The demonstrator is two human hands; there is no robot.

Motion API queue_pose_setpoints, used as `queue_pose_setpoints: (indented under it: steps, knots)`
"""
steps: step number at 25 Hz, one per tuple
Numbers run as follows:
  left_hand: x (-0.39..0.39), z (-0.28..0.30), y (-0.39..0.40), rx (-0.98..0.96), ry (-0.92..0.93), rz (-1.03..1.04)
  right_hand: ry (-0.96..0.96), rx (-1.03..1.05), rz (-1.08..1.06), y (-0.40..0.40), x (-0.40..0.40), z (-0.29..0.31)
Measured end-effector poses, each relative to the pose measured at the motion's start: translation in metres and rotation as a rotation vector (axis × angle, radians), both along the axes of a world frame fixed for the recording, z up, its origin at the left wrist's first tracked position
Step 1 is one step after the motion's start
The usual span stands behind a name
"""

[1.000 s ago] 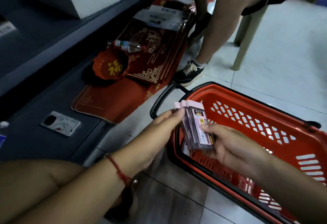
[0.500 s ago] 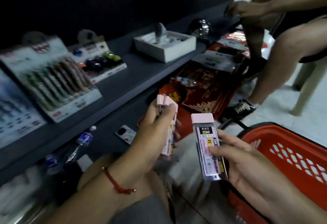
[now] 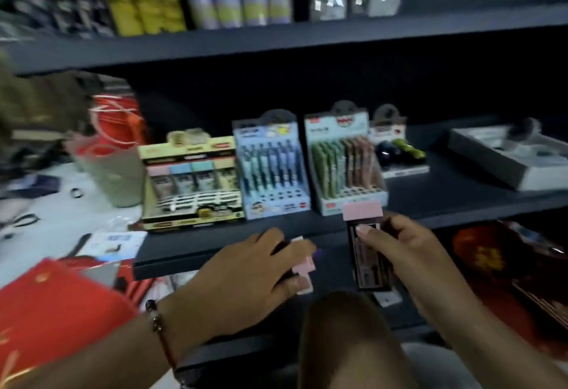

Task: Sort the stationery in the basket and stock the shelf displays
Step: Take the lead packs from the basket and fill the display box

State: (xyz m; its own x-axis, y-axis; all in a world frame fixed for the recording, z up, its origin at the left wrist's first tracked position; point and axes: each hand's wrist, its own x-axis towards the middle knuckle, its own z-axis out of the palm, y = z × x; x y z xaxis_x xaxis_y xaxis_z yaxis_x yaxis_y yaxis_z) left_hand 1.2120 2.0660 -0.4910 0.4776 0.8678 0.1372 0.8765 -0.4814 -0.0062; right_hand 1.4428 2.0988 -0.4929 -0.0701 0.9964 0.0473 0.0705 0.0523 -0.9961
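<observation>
Left hand [image 3: 246, 269] grips a stack of pink-capped lead cases [image 3: 302, 265] while right hand [image 3: 408, 247] pinches a single case [image 3: 365, 244] before the shelf [image 3: 461, 195] displays

1 head-worn wide-angle view only, sitting close, looking forward and slightly down at dark shelf [image 3: 338, 235]; left hand [image 3: 246, 269] and right hand [image 3: 405, 247] filling lower frame, display boxes [image 3: 270, 167] facing lens at mid-height, edges blurring
</observation>
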Motion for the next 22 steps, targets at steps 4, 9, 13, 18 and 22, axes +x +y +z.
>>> queue_pose_setpoints:
  steps: [4,9,13,18,22]
  knots:
    - [-0.077,-0.008,-0.028,0.165,0.085,0.211,-0.174,0.26,0.265,0.024,-0.071,0.029]
    - [-0.14,-0.001,-0.082,0.226,0.235,0.359,-0.247,0.539,0.465,0.044,-0.164,0.063]
    - [-0.171,0.02,-0.094,0.283,0.226,0.509,-0.091,0.51,0.572,0.047,-0.226,0.061]
    - [-0.186,-0.001,-0.039,0.244,-0.009,0.572,0.084,0.258,0.42,0.076,-0.23,0.006]
    - [-0.206,-0.032,-0.009,0.176,-0.15,0.534,0.031,0.254,0.318,0.103,-0.225,-0.021]
